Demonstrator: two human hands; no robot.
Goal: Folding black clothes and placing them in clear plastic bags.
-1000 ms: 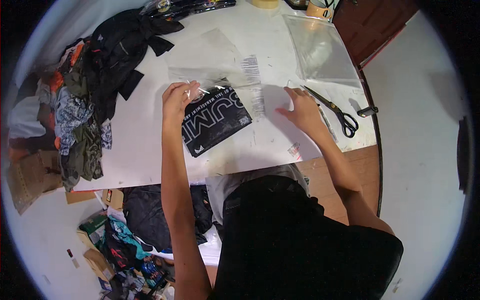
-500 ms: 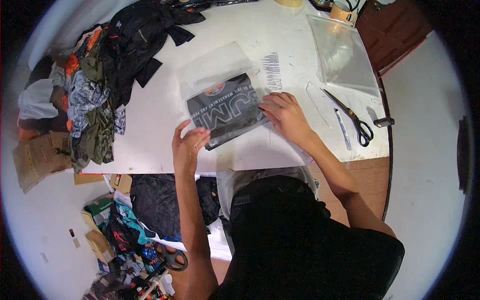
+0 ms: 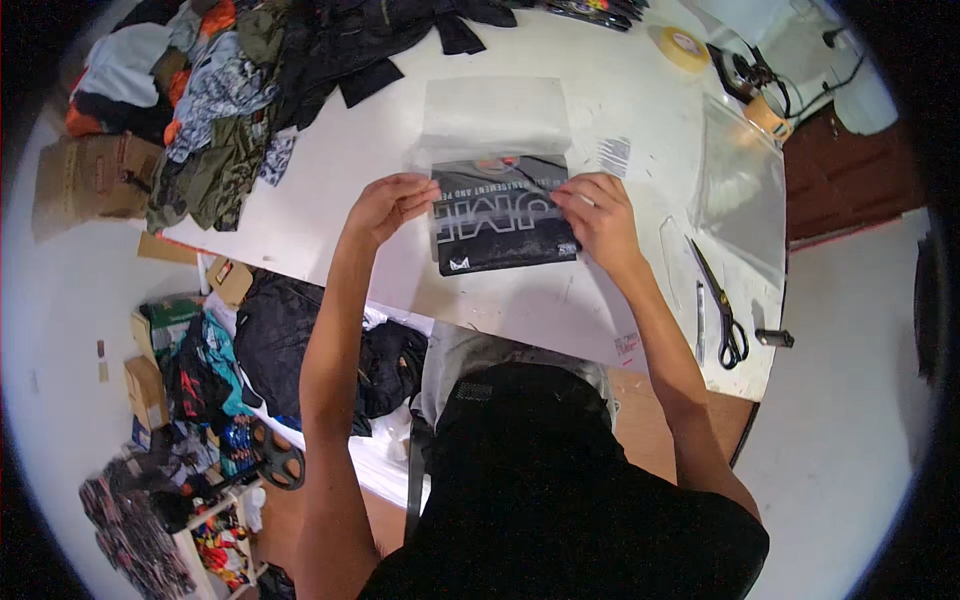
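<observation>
A folded black garment [image 3: 500, 240] with large pale lettering and a small colored emblem lies on the white tabletop, under a clear plastic bag [image 3: 492, 112] whose pale upper part extends beyond it. My left hand [image 3: 395, 207] pinches the bag at its left edge. My right hand [image 3: 598, 215] has its fingers bent onto the bag's right edge, beside the lettering, gripping it. Right of that hand lie black scissors [image 3: 730, 335], a thin pen-like item [image 3: 700, 320] and a small black object [image 3: 773, 338].
Piled clothes [image 3: 215, 110] and a cardboard box [image 3: 90, 185] border the table's left side; dark jackets [image 3: 350, 35] lie at the back. A tape roll [image 3: 683, 48], cabled equipment [image 3: 750, 80] and clear bags [image 3: 735, 190] sit at the back right. More garments [image 3: 280, 350] are below the table edge.
My right hand went from open and apart to gripping the bag's edge. My left hand shifted along the left side. The plastic now lies over the garment, squared to me. The view has shifted.
</observation>
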